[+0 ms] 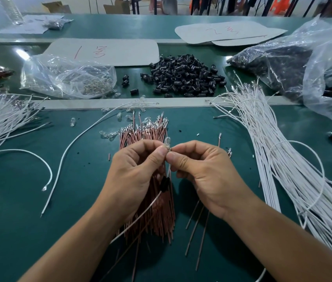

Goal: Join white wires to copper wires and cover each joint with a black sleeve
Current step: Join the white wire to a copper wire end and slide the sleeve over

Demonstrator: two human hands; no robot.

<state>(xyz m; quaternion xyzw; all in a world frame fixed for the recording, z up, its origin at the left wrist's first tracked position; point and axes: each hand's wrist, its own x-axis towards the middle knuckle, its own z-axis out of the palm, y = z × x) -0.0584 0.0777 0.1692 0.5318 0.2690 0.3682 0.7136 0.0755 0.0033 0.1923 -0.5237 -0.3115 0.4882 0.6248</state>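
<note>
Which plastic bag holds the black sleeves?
The far-right bag: dark sleeves fill it, while the left bag holds pale, shiny small parts.

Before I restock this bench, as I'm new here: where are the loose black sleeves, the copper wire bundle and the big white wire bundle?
black sleeves (185, 78), head view, middle of the loose pile.
copper wire bundle (140, 137), head view, upper part near the terminals.
white wire bundle (266, 143), head view, middle strands.
</note>
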